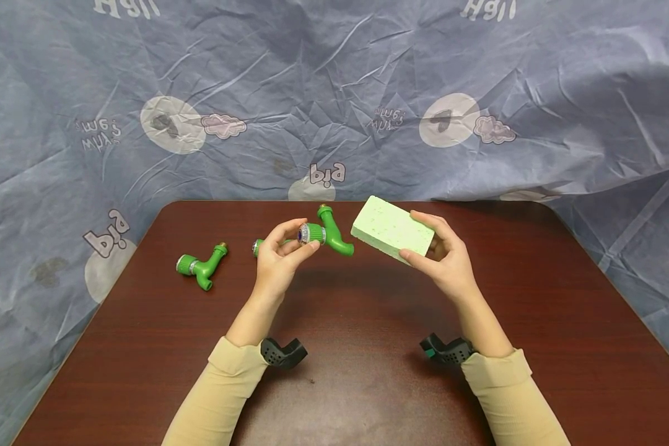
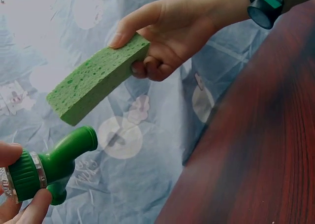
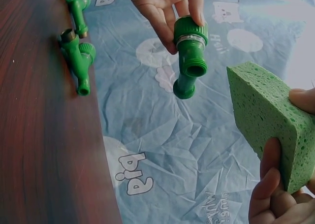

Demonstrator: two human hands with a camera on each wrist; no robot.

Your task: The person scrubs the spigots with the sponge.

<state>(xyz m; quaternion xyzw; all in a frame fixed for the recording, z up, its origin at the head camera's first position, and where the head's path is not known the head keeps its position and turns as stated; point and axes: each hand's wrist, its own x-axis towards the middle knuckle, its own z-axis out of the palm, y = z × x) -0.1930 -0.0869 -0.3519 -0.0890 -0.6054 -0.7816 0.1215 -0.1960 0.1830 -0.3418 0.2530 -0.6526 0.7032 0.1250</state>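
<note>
My left hand [image 1: 275, 256] pinches a green faucet [image 1: 334, 238] by its ribbed knob, holding it above the table. The spout points toward the right hand, and the threaded inlet reaches up and away. In my right hand [image 1: 450, 255] is a light green sponge [image 1: 393, 226], gripped at its right end between thumb and fingers and tilted in the air. A small gap separates the sponge from the spout in the left wrist view, where the faucet [image 2: 61, 157] sits below the sponge [image 2: 96, 81]. The right wrist view shows the two items apart.
Another green faucet [image 1: 201, 266] lies on the dark red-brown table [image 1: 128, 347] at the left. A further faucet [image 1: 257, 248] is mostly hidden behind the left hand. A wrinkled blue-grey printed cloth [image 1: 334, 93] hangs behind the table.
</note>
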